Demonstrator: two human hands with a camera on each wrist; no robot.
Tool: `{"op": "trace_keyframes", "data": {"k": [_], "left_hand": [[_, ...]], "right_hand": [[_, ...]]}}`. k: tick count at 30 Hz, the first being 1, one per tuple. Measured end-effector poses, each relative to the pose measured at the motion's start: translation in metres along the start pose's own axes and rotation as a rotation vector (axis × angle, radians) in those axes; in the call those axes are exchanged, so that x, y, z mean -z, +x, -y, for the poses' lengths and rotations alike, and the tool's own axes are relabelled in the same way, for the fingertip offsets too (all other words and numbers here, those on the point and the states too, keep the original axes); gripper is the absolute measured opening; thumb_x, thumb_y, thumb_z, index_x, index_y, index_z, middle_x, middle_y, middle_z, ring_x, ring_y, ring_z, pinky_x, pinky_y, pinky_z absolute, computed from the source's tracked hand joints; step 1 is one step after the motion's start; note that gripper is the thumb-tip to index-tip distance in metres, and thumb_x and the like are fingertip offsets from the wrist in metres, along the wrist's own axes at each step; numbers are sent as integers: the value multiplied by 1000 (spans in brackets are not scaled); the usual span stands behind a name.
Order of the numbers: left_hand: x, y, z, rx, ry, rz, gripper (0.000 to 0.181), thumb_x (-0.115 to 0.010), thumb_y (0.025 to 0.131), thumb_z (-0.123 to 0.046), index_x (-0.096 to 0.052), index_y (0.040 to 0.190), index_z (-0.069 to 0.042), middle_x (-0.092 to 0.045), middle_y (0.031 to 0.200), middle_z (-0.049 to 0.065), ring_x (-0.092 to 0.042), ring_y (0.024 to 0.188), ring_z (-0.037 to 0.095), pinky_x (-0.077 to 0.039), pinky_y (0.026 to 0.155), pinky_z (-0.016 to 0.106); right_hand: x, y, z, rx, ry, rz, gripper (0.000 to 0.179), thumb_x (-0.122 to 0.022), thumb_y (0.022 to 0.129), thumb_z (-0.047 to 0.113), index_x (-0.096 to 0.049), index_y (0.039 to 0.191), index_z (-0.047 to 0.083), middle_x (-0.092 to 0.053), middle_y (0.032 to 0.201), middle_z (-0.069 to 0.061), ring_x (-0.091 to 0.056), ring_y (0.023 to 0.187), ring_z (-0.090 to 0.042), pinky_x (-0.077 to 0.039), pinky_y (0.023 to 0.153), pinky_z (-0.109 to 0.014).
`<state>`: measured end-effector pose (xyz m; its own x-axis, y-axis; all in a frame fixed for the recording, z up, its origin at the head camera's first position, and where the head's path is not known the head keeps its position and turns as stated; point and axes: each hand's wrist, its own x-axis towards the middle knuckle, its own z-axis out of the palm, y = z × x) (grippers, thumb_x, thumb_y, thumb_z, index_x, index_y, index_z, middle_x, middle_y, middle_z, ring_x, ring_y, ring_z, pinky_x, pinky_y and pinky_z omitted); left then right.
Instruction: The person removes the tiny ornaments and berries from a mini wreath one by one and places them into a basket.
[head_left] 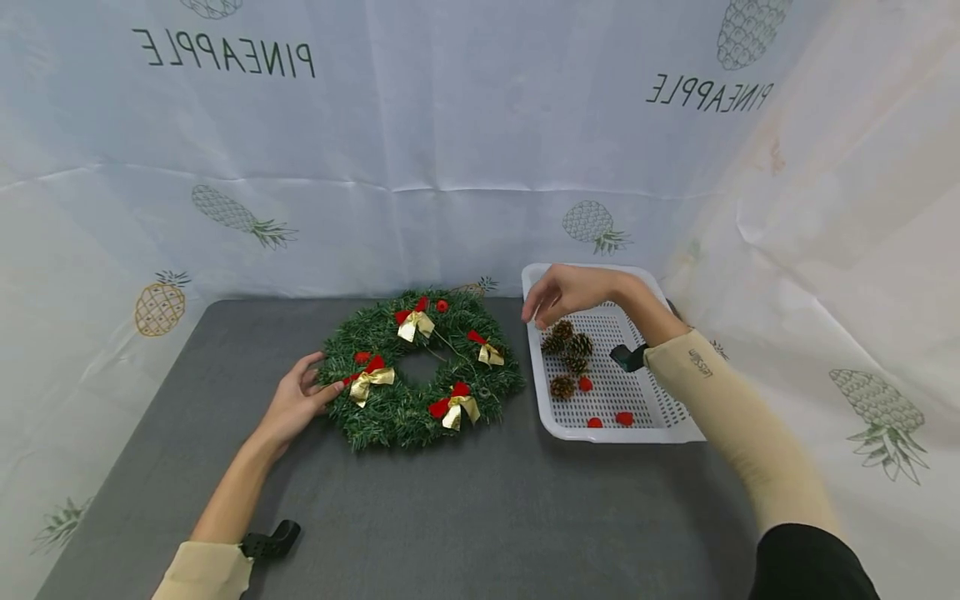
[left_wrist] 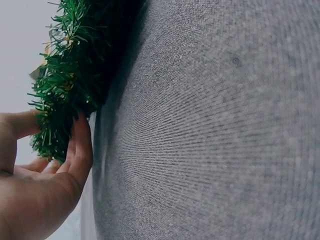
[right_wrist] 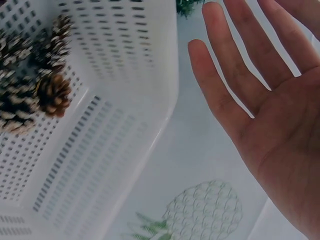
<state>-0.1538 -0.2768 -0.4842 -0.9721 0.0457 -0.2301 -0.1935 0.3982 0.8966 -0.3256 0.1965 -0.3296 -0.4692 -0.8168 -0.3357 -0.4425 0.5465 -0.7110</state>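
A green Christmas wreath lies on the grey table, with gold-and-red bows and red berries set around it. My left hand grips its left edge, thumb on top near a bow and fingers curled beneath; the left wrist view shows this hand around the green tinsel. Over the far left part of a white basket hangs my right hand, holding nothing. In the right wrist view its fingers are spread and fairly straight. Below it in the basket sit several brown pine cones.
Red berries lie on the basket's perforated floor. A white curtain printed with pineapples hangs behind the table and along both sides. The grey tabletop stretches in front of the wreath and basket.
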Motion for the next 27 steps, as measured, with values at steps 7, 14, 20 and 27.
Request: {"op": "trace_keyframes", "data": {"k": [7, 14, 20, 27], "left_hand": [[0, 1, 1, -4, 16, 2, 94, -68, 110, -35, -8, 175, -6, -16, 175, 40, -42, 154, 57, -61, 91, 34], [1, 0, 1, -2, 24, 3, 93, -68, 110, -34, -8, 175, -5, -15, 175, 41, -37, 156, 59, -62, 94, 37], [2, 0, 1, -2, 22, -1, 93, -68, 110, -34, -8, 175, -6, -15, 175, 40, -37, 157, 58, -62, 96, 39], [1, -1, 0, 0, 16, 5, 94, -67, 110, -34, -7, 175, -5, -14, 176, 40, -34, 157, 60, -61, 101, 48]], "right_hand": [[4, 23, 13, 27, -32, -26, 25, -76, 101, 7, -78, 125, 1, -77, 131, -20, -77, 122, -32, -62, 104, -39], [8, 49, 24, 26, -5, -45, 27, -76, 101, 5, -77, 127, 1, -77, 132, -17, -76, 124, -29, -62, 104, -38], [10, 74, 34, 40, 23, -74, 28, -76, 101, 6, -77, 128, 1, -75, 135, -23, -76, 124, -29, -61, 105, -39], [7, 103, 35, -2, 10, -100, 31, -75, 103, 14, -76, 133, 4, -72, 142, -24, -73, 129, -29, -61, 104, -39]]}}
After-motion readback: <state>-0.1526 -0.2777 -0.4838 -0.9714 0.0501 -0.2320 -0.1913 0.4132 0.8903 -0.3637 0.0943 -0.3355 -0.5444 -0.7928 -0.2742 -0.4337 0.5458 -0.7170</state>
